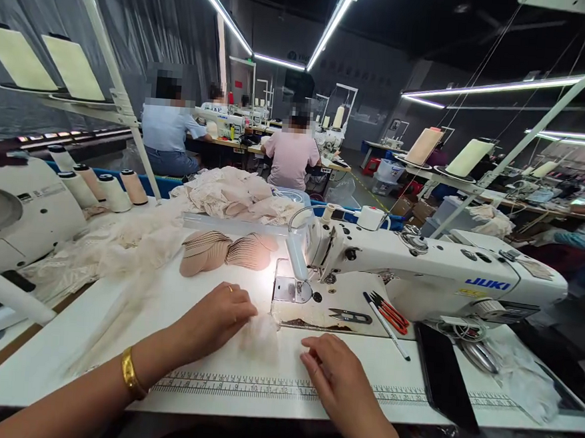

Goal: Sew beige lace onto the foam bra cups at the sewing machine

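My left hand [225,318] is closed, its fingertips pinching what looks like a sheer pale piece of fabric [263,337] on the white table, just left of the needle plate. To the right, my right hand [332,365] rests loosely curled above the printed ruler [241,386]; a small gap shows between thumb and forefinger, and I see nothing in it. Ahead of both hands is the lit needle area of a white sewing machine [399,266]. Beige moulded cup pieces [210,253] lie fanned in two stacks beyond my left hand.
Thread snips [350,316], a white pen [388,326], red-handled snips [391,312] and a black phone [444,373] lie at right. Sheer cream fabric [135,241] spreads at left, with a lace heap [239,192] behind. Thread cones [114,193] stand far left. Co-workers sit ahead.
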A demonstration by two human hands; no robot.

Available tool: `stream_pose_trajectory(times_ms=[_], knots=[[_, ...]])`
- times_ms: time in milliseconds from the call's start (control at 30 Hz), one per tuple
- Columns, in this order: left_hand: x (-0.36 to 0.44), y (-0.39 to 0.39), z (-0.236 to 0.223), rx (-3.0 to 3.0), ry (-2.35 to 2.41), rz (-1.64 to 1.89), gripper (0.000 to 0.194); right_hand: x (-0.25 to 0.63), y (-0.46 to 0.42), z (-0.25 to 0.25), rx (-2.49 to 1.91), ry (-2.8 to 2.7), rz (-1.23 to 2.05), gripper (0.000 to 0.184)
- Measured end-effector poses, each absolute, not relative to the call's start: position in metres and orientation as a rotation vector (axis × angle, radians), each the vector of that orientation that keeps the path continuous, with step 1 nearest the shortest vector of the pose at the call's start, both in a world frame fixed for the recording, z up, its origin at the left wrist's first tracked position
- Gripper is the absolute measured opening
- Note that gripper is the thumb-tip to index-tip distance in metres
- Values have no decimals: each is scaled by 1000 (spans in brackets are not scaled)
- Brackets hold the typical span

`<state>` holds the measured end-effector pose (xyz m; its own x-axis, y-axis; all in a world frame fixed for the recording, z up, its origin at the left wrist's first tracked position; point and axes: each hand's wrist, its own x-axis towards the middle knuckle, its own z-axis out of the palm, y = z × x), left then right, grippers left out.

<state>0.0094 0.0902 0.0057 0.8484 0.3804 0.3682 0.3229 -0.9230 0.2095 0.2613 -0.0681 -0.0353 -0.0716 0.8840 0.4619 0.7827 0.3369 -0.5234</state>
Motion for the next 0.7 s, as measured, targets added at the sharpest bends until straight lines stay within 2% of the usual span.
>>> stream_pose_trajectory(times_ms=[133, 233, 300, 433, 467, 500, 633, 700], knots=[[11, 97, 51, 2900, 643, 1133, 25, 242, -70, -29, -1459, -1831, 576, 20], [2, 78, 63, 2935, 676, 1378, 29, 240, -65, -28, -1448, -1810, 631, 21], [-9, 60, 56, 3001, 608, 1233, 35, 244, -60, -30, -1452, -1813, 597, 20], [-34, 36, 32, 2825, 513, 350, 8, 255, -49, -28, -1498, -1811, 550, 20], [-40, 36, 27, 2722, 555, 244, 10, 257, -45, -26, -1511, -1814, 536, 19], [-45, 38, 23, 2637, 627, 246, 13, 257, -41, -23, -1522, -1822, 521, 18], [-49, 66, 2, 2472, 1039, 647, 30, 244, -15, -14, -1537, -1871, 486, 9], [-42, 80, -10, 2446, 1150, 654, 39, 232, 1, -15, -1531, -1877, 495, 7]])
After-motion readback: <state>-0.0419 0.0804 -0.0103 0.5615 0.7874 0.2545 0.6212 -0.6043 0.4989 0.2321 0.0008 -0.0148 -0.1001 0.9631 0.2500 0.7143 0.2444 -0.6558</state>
